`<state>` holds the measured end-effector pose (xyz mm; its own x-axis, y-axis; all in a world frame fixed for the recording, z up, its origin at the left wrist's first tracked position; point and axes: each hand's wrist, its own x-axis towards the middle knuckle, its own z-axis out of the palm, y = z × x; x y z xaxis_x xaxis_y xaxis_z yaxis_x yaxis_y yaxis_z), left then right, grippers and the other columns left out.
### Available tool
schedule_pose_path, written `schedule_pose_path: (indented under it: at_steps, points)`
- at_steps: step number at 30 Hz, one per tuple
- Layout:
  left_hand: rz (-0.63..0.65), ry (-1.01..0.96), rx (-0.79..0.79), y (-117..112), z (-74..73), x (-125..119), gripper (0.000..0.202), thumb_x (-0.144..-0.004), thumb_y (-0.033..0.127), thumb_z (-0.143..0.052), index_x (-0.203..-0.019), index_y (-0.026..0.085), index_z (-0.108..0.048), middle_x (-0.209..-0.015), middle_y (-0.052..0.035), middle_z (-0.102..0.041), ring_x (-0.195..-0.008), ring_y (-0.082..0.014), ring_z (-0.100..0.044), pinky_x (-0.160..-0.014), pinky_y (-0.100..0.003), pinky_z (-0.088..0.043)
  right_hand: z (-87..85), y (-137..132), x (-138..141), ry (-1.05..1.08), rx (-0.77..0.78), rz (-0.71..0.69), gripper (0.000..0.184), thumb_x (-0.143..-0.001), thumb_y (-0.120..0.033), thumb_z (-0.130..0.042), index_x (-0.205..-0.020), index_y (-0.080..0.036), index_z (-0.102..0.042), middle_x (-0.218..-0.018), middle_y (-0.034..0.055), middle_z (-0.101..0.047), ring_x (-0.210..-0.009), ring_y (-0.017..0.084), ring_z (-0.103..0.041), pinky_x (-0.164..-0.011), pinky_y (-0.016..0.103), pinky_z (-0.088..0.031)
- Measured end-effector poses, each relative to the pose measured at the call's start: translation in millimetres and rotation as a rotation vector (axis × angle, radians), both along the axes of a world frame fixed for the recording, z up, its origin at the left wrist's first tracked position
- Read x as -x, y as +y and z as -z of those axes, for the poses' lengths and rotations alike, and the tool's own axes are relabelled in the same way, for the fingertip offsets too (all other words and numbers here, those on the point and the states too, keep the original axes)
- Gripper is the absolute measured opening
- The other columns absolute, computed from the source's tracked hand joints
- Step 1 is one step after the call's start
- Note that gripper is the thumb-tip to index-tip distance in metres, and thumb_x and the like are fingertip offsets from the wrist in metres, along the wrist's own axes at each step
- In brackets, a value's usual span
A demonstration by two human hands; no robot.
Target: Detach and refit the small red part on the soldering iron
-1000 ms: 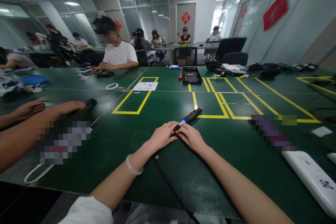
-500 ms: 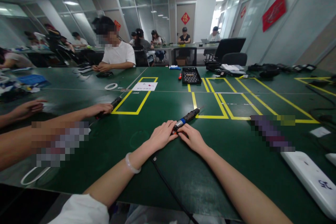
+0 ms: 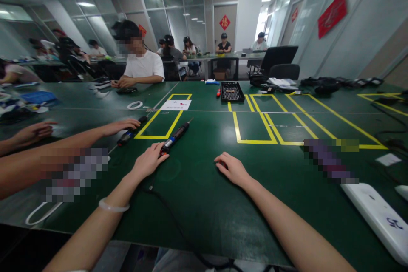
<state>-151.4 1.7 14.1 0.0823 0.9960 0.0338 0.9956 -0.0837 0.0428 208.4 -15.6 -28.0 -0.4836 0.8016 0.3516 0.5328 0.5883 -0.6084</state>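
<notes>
My left hand rests on the green table with its fingertips on the rear end of a black and blue electric screwdriver, which lies flat, tip pointing away to the right. Its black cable runs back toward me off the table edge. My right hand lies palm down on the table to the right, fingers curled over something small and red that is mostly hidden.
A neighbour's hand touches a second screwdriver at the left. Yellow tape rectangles mark the table. A black tray, a white tape ring and paper lie further off. A white device sits at the right.
My left hand slid the screwdriver from the table's middle to the left, away from my right hand, which stayed put. The neighbour's hand pushed the other screwdriver further right.
</notes>
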Motion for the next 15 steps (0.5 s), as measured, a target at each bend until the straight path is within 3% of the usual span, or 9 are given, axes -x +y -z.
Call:
schedule_pose_path:
  at_steps: [9, 12, 15]
  points:
    - [-0.155, 0.077, 0.007, 27, 7.4, 95, 0.065, -0.09, 0.055, -0.034, -0.142, 0.017, -0.036, -0.139, -0.0168, -0.045, -0.116, -0.0326, -0.054, -0.09, -0.04, -0.045, 0.7, 0, -2, -0.021, 0.005, -0.005, 0.011, -0.092, -0.02, -0.052, -0.099, -0.022, -0.061, -0.088, 0.0008, -0.056, -0.075, 0.013, -0.055, -0.068, 0.024, -0.041]
    - [-0.194, 0.14, -0.01, 27, 5.7, 106, 0.064, -0.09, 0.055, -0.032, -0.14, 0.015, -0.039, -0.137, -0.0194, -0.047, -0.111, -0.0365, -0.055, -0.084, -0.044, -0.046, 0.5, 0, -1, -0.029, 0.002, -0.003, 0.011, -0.091, -0.019, -0.053, -0.098, -0.021, -0.061, -0.087, 0.0007, -0.056, -0.075, 0.013, -0.055, -0.067, 0.024, -0.04]
    - [-0.209, 0.241, -0.128, 19, 1.7, 97, 0.06, -0.09, 0.053, -0.034, -0.133, 0.013, -0.046, -0.13, -0.0208, -0.051, -0.108, -0.0386, -0.055, -0.083, -0.045, -0.045, 1.1, 0, -1, -0.034, 0.0, 0.002, 0.011, -0.091, -0.018, -0.053, -0.098, -0.021, -0.061, -0.088, 0.0007, -0.056, -0.075, 0.013, -0.055, -0.067, 0.024, -0.04]
